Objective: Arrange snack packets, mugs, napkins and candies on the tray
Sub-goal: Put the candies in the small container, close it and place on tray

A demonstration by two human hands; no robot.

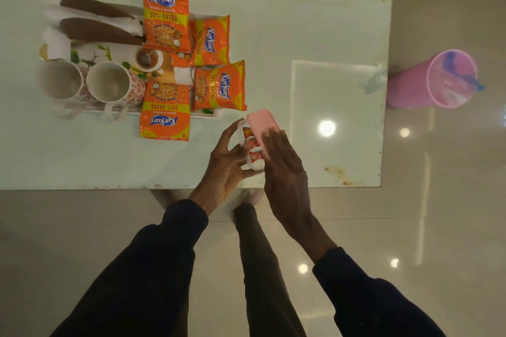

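Tabletop (273, 35) tray (94, 52), up-left of the hands, is loaded with 4 snack packets (167, 16), 2 mugs (109, 83), napkins (56, 44); candies (256, 156) not yet placed, their box (250, 167) gripped by left hand (224, 169), lid (262, 120) pressed by flat right hand (284, 180)

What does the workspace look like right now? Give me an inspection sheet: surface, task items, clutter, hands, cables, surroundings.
Surface: white table, stained and chipped along its edges.
Job's things: four orange snack packets, two floral mugs and white napkins on the tray; red candies in a clear box with a pink lid, off the tray.
Clutter: small cup and two brown leaf-shaped pieces on the tray.
Hands: left hand grips the box; right hand rests straight fingers on the lid.
Cables: nothing seen.
Surroundings: pink bin on the glossy floor, right of the table.
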